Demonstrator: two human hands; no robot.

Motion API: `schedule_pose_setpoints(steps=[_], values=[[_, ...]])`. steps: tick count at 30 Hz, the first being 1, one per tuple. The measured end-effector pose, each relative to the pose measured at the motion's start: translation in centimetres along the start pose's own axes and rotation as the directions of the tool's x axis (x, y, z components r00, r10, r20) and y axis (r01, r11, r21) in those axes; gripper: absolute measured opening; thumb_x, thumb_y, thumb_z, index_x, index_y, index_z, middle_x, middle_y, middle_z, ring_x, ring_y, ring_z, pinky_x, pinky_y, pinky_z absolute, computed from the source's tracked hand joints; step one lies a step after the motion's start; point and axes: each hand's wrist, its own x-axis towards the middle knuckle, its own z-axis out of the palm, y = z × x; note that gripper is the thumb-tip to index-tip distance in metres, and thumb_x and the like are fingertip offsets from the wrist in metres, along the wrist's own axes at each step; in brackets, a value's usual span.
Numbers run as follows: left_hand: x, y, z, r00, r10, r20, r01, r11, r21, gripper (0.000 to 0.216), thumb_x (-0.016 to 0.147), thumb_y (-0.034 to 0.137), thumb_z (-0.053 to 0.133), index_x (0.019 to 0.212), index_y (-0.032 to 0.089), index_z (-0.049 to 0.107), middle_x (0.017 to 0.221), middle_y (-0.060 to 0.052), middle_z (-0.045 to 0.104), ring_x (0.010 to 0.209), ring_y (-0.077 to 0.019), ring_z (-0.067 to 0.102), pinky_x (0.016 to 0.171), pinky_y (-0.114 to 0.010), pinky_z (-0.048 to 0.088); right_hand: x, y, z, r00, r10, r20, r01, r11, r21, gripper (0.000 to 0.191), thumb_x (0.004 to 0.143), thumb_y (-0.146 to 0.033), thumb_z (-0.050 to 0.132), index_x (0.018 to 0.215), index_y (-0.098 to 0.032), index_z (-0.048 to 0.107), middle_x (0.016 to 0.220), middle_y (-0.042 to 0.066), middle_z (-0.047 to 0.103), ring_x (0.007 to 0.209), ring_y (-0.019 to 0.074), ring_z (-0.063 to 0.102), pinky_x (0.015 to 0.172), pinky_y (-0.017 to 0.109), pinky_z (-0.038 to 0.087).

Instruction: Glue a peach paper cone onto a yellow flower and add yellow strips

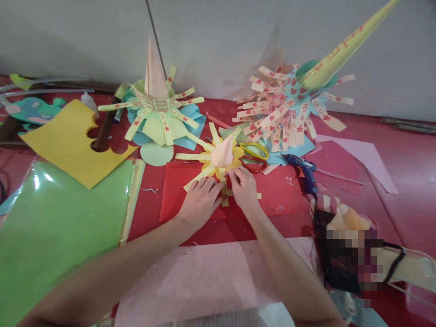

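Observation:
A small paper craft lies in front of me: a pale pink paper cone [221, 154] on a yellow flower-shaped paper base [237, 159]. Pale yellow paper strips [192, 156] stick out around it. At the near side, my right hand [243, 188] pinches a paper strip close to the flower's edge. My left hand [200, 200] lies palm down beside it, index finger and thumb closed at the same near strip; its other fingers are bent over the craft's left side. Scissors with yellow [257, 150] and red handles lie just right of the flower.
Behind stand two larger decorated paper cone hats, one left [156, 104], one right [299, 100]. A blue glue gun [304, 172] lies at right, near a black basket [340, 268]. Green paper in plastic [68, 227] and cut yellow paper [73, 145] are at left.

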Motion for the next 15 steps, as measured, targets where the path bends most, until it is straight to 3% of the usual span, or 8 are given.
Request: schedule_pose_setpoints(steps=[10,15], values=[[0.00,-0.06,0.05,1.000,0.005,-0.007,-0.005,1.000,-0.003,0.023,0.086,0.026,0.054,0.108,0.017,0.055,0.090,-0.005,0.059,0.085,-0.0210,0.053,0.073,-0.033,0.040,0.18,-0.02,0.04,1.000,-0.016,-0.007,0.016,1.000,0.004,0.033,0.093,-0.031,0.037,0.086,-0.017,0.066,0.078,0.006,0.061,0.075,0.0177,0.055,0.071,0.031,0.041],[0.03,-0.01,-0.02,1.000,0.007,-0.011,-0.007,1.000,0.009,0.023,0.086,0.026,0.054,0.108,0.016,0.055,0.089,-0.005,0.058,0.084,-0.0209,0.053,0.073,-0.033,0.040,-0.02,-0.35,-0.47,1.000,-0.002,0.028,0.000,0.998,0.070,0.031,0.091,-0.027,0.041,0.073,-0.020,0.065,0.074,0.003,0.062,0.075,0.0170,0.055,0.072,0.030,0.039]])
